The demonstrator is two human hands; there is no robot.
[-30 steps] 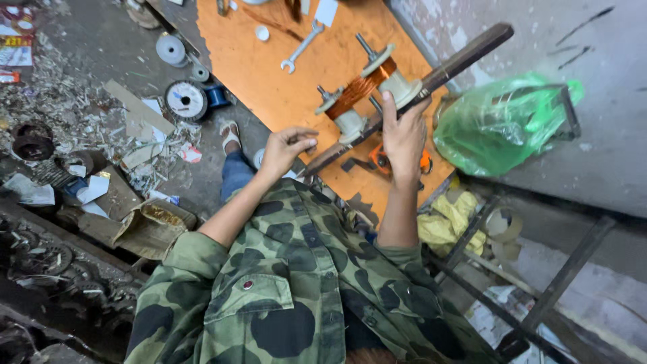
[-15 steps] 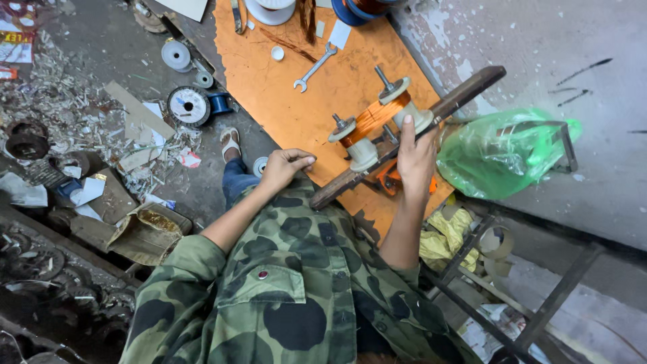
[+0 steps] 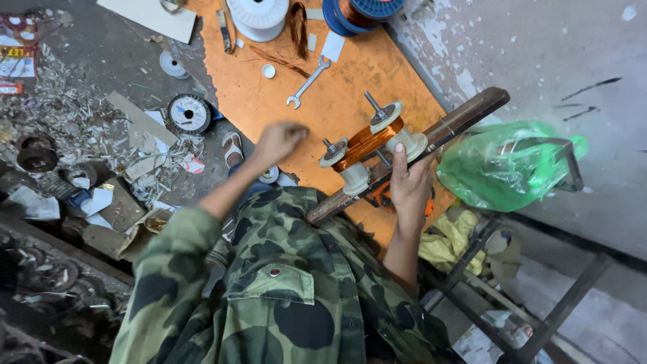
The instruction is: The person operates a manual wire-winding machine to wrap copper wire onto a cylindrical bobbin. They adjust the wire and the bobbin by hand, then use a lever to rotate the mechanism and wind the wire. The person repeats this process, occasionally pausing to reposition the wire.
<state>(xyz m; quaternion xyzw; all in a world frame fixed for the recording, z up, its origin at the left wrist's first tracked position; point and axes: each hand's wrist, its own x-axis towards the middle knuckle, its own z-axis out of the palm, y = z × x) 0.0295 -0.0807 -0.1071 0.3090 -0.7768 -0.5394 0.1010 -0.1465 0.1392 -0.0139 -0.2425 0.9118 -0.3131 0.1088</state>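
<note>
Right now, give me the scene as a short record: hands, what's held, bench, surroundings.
left hand: raised over the orange board, loosely closed, blurred, holding nothing visible
right hand: gripping the wooden bar beside the winding jig
winding jig: copper wire coil between two pale flanges, mounted on the wooden bar
orange board: carries a spanner, white spool, blue spool of copper wire
right of board: green plastic bag
floor, left: wire scraps and debris

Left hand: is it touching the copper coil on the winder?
Apart. The head view shows the left hand raised, blurred, with bare orange board between it and the copper coil.
</note>
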